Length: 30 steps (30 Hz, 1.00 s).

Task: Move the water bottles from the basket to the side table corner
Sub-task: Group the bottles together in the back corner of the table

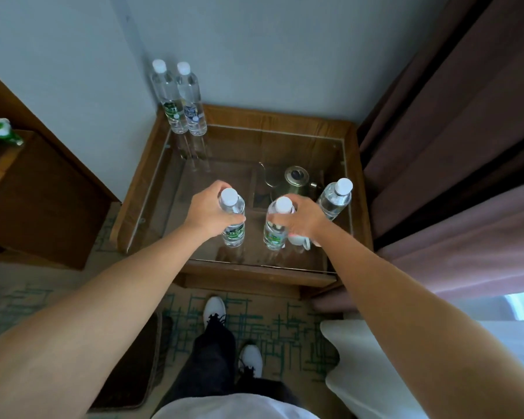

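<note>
Both hands are over the glass-topped wooden side table (285, 120), each wrapped around an upright water bottle.

Left hand (208, 211) is closed around the left bottle (233, 219), fingers around its upper body just under the white cap. It stands near the middle of the front half of the table; cannot tell whether its base touches the glass.

Right hand (300, 220) is closed on the right bottle (276, 228), grip high, near the shoulder below the cap. This bottle sits just beside the left one, a small gap between them, near the front edge. Contact with the glass is also unclear.

A third bottle (335, 199) stands free by the right edge, tilted in this wide-angle view, apart from the right hand.

Two more bottles (179, 98) stand upright in the far-left corner of the table against the wall, side by side and touching or nearly so: one has a green label, the other a blue one.

Below the glass, a metal kettle (297, 179) sits on the lower shelf. A white cup (300, 240) shows just under the right wrist, near the front edge; cannot tell whether it is on the glass or beneath it.

Curtain (451, 131) hangs along the table's right side. No basket in view.
</note>
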{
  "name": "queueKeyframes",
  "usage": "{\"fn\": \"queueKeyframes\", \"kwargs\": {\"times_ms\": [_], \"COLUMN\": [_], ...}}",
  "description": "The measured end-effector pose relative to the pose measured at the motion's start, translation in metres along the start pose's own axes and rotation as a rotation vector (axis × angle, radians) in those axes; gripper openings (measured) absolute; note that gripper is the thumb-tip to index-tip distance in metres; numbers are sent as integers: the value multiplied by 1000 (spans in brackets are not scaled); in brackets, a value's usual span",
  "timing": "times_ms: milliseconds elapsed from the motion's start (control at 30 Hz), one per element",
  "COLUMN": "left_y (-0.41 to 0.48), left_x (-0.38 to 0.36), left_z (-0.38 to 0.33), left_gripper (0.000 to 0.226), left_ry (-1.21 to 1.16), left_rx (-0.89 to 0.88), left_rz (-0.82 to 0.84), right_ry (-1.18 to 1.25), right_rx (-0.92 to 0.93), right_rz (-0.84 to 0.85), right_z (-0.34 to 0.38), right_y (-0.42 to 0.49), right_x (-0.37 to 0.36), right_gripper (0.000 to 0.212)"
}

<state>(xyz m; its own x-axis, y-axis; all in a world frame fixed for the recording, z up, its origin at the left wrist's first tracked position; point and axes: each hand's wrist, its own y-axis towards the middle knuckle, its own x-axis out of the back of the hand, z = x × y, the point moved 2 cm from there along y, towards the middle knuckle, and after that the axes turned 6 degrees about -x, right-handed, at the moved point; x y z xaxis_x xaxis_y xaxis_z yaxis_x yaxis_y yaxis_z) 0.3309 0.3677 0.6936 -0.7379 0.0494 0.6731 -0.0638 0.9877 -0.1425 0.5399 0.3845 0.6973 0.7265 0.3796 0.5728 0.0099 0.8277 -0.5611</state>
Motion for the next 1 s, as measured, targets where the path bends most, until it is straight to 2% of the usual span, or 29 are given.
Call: {"fn": "queueKeyframes", "kwargs": {"times_ms": [167, 267, 367, 500, 633, 867, 1000], "left_y": [2, -1, -2, -1, -10, -24, -29], "left_x": [-3, -13, -19, -14, -3, 32, 56], "left_z": [8, 15, 18, 21, 24, 18, 5], "left_gripper": [64, 68, 74, 77, 78, 74, 72], "left_ry": [-52, -53, -82, -107, -139, -124, -134], "left_rx": [27, 68, 134, 195, 215, 181, 125], "left_rz": [45, 75, 43, 61, 95, 73, 57], "right_ry": [96, 17, -40, -7, 150, 177, 176], "right_rx": [6, 14, 45, 60, 62, 215, 291], "right_rz": [48, -47, -121, -105, -37, 194, 279], "right_z": [-17, -22, -17, -17, -14, 16, 37], "right_y": [9, 13, 9, 5, -1, -23, -36], "right_x": [-18, -21, -23, -19, -16, -7, -9], "right_gripper": [63, 76, 76, 72, 75, 66, 68]}}
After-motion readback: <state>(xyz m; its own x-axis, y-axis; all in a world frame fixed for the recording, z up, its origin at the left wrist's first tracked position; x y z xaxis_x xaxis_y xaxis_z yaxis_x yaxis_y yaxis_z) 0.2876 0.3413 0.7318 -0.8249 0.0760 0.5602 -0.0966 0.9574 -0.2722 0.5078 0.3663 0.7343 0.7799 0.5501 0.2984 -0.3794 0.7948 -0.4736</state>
